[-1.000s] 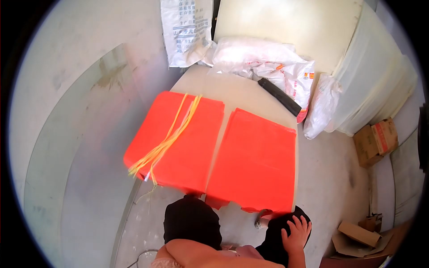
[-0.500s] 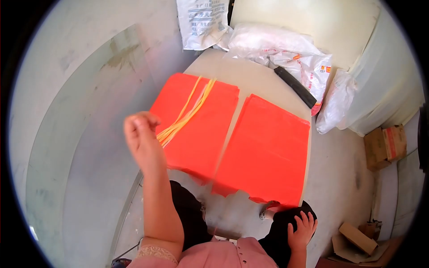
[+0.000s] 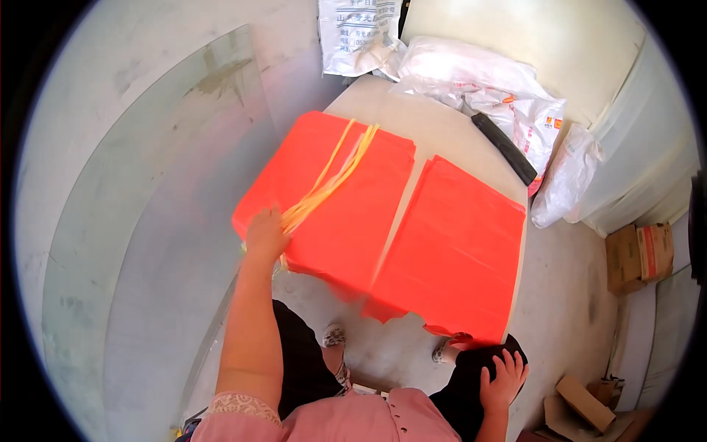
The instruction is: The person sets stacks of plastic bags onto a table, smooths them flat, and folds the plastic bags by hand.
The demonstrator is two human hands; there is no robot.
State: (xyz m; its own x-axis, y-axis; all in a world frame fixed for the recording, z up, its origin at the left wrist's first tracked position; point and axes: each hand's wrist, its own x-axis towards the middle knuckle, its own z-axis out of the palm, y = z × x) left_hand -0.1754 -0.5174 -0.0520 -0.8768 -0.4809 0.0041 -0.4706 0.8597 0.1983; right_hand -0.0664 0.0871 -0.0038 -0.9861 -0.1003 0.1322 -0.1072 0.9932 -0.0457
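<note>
My left hand is over the near left edge of the left stack of red sheets, beside the lower ends of a bundle of yellow strips. Its fingers are blurred and partly turned away, so their grip is hidden. The strips lie slantwise across that stack, with a paler pink strand among them. A second stack of red sheets lies to the right, across a narrow gap, its near edge ragged and overhanging. On my right knee rests my right hand, fingers spread, holding nothing.
The pale table carries a long black bar and white plastic bags at the back. A glass panel stands along the left. Cardboard boxes are on the right, with an open carton lower down.
My left hand has come down from a raised, pinched pose to the stack's edge by the strips. The whole view has shifted slightly. My right hand stays on the knee.
</note>
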